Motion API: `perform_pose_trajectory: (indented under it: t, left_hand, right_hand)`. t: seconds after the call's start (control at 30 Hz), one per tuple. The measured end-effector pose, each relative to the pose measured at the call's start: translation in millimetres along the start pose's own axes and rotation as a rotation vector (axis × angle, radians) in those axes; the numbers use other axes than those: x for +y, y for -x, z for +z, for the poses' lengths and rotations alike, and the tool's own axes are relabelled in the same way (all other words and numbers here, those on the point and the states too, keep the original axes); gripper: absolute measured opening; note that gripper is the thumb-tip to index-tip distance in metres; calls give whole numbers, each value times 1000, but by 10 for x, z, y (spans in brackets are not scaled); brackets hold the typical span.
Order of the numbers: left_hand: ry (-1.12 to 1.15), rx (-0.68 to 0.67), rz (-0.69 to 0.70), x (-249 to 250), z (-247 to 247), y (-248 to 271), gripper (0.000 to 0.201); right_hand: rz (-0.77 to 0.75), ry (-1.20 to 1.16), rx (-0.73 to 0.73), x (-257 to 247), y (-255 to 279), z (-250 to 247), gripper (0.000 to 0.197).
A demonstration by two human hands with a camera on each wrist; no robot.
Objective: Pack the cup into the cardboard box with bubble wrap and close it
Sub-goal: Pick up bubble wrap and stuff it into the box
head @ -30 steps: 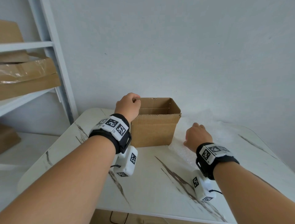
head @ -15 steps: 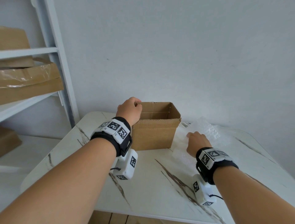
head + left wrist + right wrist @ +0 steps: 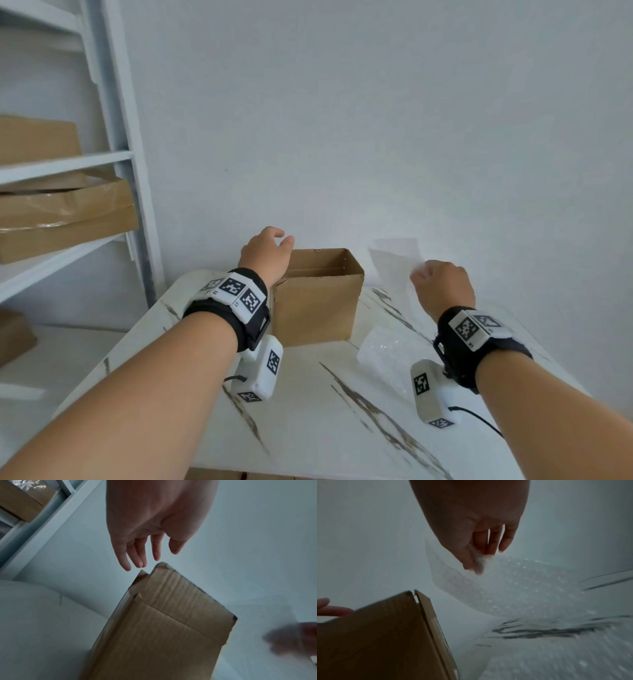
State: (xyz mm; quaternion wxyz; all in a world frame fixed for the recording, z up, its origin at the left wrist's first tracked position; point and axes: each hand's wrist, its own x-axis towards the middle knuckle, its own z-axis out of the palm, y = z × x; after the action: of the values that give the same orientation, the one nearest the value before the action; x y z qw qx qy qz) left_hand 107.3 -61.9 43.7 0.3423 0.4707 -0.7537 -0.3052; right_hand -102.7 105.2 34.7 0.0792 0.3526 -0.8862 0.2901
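Brown corrugated cardboard box, small and square, sits on the white marble-patterned table near the far edge, top flaps up, mouth open. From the head view its interior shows only bare cardboard walls; the bottom is hidden, so I cannot tell whether anything lies inside.

Left hand hovers at the box's 9 o'clock corner. Left wrist view shows its fingers straight and relaxed, just above the raised flap and not touching it, holding nothing. Judged placed there to steady the box or keep that flap out of the way while the wrap goes in.

Right hand is at the box's 3 o'clock, lifted off the table. Right wrist view shows thumb and forefinger pinching an edge of the clear bubble wrap sheet; the other fingers hang loose. The sheet trails from the pinch down to the table, part of it resting on the marble at about 4 o'clock of the box. An edge pinch lets the sheet hang open rather than bunch, which suits laying it into the box as lining.

The cup, the task's thing, is not visible in any view; its position cannot be told.

Judgement: early stage, cushioning being brought toward the box mouth. The light sheet could catch on the 3 o'clock flap or drag the box sideways, hence the left hand's station.

Off the table at 9 o'clock: white metal shelving carrying flat brown cardboard cartons.
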Motion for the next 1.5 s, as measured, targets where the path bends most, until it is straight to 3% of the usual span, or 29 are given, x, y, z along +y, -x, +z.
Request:
perform_pose_trajectory:
  t: [0.2, 0.3, 0.4, 0.47, 0.57, 0.6, 0.7, 0.77, 0.83, 1.0, 1.07, 1.2, 1.3, 1.4, 1.5]
  left_hand:
    - [46, 128, 127, 273, -184, 96, 32]
    - [162, 105, 194, 483, -255, 203, 31]
    - [337, -51, 209, 698, -291, 336, 41]
    - [434, -240, 173, 814, -310, 432, 50]
    - [542, -455, 93, 868, -291, 482, 37]
    - [573, -463, 83, 874, -289, 497, 31]
    - [567, -402, 59, 814, -268, 460, 41]
    - [530, -353, 67, 771, -275, 444, 30]
    - [490, -278, 74, 735, -274, 421, 28]
    - [531, -71, 90, 723, -295, 434, 64]
    - [538, -72, 131, 723, -297, 449, 76]
    - [577, -176, 206, 723, -297, 483, 71]
    - [511, -279, 203, 698, -318, 489, 65]
    - [397, -278, 167, 657, -335, 473, 75]
    - [283, -239, 187, 647, -343, 469, 75]
  right_hand:
    - [-53, -459, 83, -274, 20, -446, 30]
    - [-96, -630, 49, -429, 8, -631, 29]
    - [-83, -834, -81, -574, 40, -753, 31]
    - [-66, -971, -198, -634, 81, -781, 28]
    - [-77, -1056, -287, -673, 152, -782, 16]
    - [-77, -1069, -301, -675, 170, -780, 16]
    - [-39, -1095, -325, -673, 193, -754, 24]
    - [-21, -1125, -344, -678, 216, -747, 27]
    - [-18, -1163, -380, -674, 226, -747, 42]
    - [-234, -993, -360, -727, 284, -751, 80]
    - [-309, -908, -370, -766, 292, -723, 86]
    - [-322, -741, -408, -823, 294, -672, 74]
    - [-297, -618, -344, -830, 285, -653, 77]
    - [-309, -506, -298, -812, 275, -614, 79]
    - [-322, -427, -241, -811, 269, -572, 68]
